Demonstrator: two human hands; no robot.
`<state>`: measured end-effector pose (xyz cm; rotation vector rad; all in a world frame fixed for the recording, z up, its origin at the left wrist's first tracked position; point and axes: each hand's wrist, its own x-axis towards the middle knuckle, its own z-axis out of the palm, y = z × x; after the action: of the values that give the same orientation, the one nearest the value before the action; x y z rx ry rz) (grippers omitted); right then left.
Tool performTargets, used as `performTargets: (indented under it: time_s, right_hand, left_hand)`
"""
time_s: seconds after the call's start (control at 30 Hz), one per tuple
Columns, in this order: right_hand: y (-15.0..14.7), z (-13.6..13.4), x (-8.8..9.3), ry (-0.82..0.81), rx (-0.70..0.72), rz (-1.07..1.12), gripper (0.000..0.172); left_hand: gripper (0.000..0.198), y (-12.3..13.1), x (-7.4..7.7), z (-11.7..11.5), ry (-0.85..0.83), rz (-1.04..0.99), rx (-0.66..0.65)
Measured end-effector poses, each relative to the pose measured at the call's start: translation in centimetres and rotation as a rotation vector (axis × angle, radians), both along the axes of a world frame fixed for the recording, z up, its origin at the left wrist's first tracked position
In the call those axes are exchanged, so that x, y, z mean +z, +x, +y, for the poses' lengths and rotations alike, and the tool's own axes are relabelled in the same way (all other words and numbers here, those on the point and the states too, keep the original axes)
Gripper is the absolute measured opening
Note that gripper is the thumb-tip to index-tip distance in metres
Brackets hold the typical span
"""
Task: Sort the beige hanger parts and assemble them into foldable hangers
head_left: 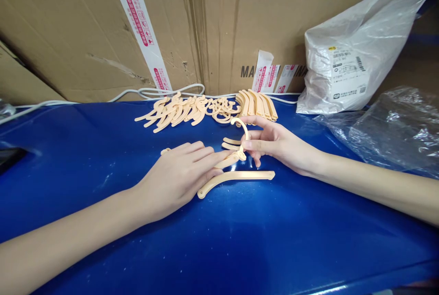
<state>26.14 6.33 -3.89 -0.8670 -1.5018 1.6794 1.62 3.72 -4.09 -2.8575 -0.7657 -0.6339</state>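
Between the fingers of my right hand [269, 142] is a cream plastic hanger hook [244, 129], upright with its curve at the top. Its lower end meets a cream hanger arm [227, 161] lying low over the table. My left hand [183, 174] presses on that arm from above, fingers closed together, hiding most of it. A small rounded cream end [165, 151] pokes out behind the left hand. Just in front of the fingers lies a longer bent hanger arm [236, 177]. Two thin cream strips [230, 143] show left of the right fingertips.
Against the cardboard box [219, 34] at the back lie a pile of short curved arms [178, 109], a heap of hooks [222, 109] and a row of long bent arms [257, 105]. A white cable [137, 91] runs behind. A wrapped package [343, 66] and clear plastic [387, 130] are at right.
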Motion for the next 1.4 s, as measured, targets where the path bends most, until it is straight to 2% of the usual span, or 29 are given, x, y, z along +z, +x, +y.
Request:
performTargets:
  time_s: [0.23, 0.73, 0.97, 1.2, 1.4]
  right_hand:
    - [0.07, 0.17, -0.37, 0.013, -0.004, -0.002, 0.055]
    - [-0.13, 0.08, -0.07, 0.001, -0.019, -0.006, 0.059]
    - [-0.06, 0.17, -0.12, 0.006, -0.031, -0.021, 0.059]
    - [-0.05, 0.2, -0.17, 0.027, -0.021, -0.024, 0.057]
    - [-0.14, 0.12, -0.16, 0.026, -0.041, -0.027, 0.056]
  left_hand:
    - [0.03, 0.08, 0.07, 0.07, 0.003, -0.003, -0.004]
    - [0.027, -0.12, -0.03, -0.21, -0.045, -0.079, -0.026]
    - [0.036, -0.24, -0.13, -0.36, -0.089, -0.078, -0.005]
    - [0.026, -0.17, -0.12, -0.29, -0.061, -0.085, -0.019]
    - [0.028, -0.28, -0.24, -0.35, -0.03, -0.075, -0.02]
